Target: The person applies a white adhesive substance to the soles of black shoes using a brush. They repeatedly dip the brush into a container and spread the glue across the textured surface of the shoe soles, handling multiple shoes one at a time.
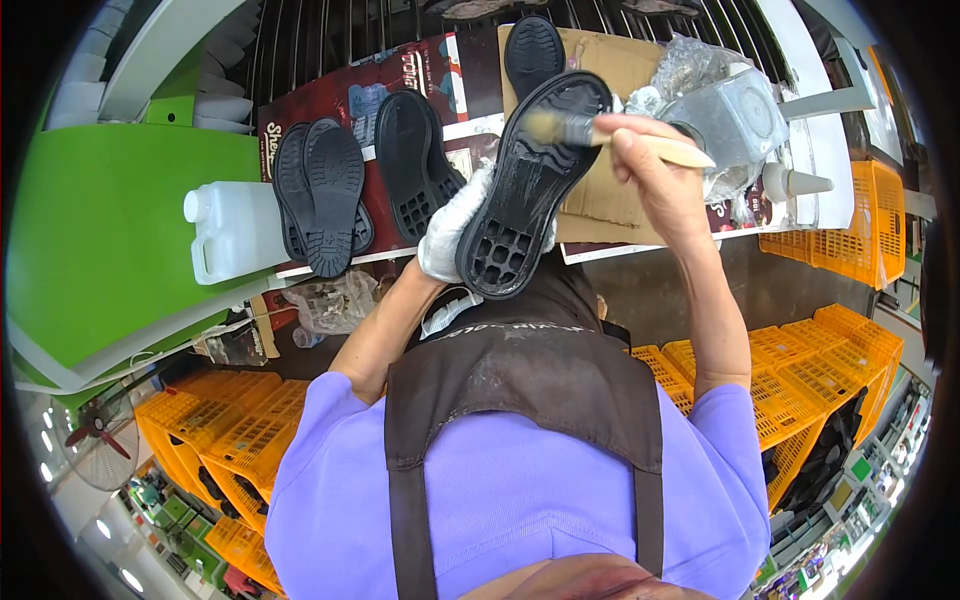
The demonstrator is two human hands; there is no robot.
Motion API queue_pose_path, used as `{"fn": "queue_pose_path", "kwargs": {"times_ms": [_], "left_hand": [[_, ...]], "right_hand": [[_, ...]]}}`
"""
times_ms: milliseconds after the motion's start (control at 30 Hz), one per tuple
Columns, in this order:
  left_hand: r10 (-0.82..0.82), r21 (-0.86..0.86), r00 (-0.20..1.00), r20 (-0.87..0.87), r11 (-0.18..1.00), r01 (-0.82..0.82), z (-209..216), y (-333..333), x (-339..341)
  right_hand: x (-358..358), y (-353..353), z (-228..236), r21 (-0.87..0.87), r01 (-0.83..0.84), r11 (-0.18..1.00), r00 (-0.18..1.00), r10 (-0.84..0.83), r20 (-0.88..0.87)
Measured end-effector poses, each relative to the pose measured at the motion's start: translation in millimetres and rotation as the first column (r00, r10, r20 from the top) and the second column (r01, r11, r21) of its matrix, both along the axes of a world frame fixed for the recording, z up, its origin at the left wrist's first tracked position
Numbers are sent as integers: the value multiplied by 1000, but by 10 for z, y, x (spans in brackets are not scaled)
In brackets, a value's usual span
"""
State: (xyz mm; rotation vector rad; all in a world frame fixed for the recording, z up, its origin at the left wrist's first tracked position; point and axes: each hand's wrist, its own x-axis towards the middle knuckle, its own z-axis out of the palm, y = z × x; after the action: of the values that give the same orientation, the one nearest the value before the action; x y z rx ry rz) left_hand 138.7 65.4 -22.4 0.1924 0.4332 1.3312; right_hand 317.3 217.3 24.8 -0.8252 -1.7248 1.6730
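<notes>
My left hand [450, 238], in a white glove, grips a black shoe sole [530, 185] by its edge and holds it tilted, hollow inner side facing up. Bare, my right hand [658, 178] is closed around the pale wooden handle of a brush [680, 151]. The brush's blurred bristles lie over the wide front part of the sole, whose inside looks wet and shiny there. Just beyond it another black sole [533, 58] rests on brown cardboard [600, 205]. To the left lie more black soles [336, 180] and a further pair [405, 160] on dark red printed cardboard.
A white plastic jug [245, 232] stands at the table's left end. On the right are a translucent square container [738, 118] in plastic wrap and a nozzle-tipped bottle [795, 184]. Orange crates [820, 370] stack on both sides. Dark rollers [330, 30] run along the back.
</notes>
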Motion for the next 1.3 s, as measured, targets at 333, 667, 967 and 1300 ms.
{"fn": "queue_pose_path", "kwargs": {"times_ms": [333,667,967,1300], "left_hand": [[69,5,997,-42,998,-69,-86,12,-100],[-3,-34,995,-99,999,0,101,-30,-33],[35,-52,971,-236,997,-49,-42,-26,-89],[120,-18,938,-326,991,-133,-108,31,-89]], "right_hand": [[58,-322,245,652,-591,475,785,526,328],[1,80,67,733,-132,668,979,-28,202],[27,-74,255,-3,-216,976,955,212,206],[-64,-545,279,596,-388,704,921,318,224]]}}
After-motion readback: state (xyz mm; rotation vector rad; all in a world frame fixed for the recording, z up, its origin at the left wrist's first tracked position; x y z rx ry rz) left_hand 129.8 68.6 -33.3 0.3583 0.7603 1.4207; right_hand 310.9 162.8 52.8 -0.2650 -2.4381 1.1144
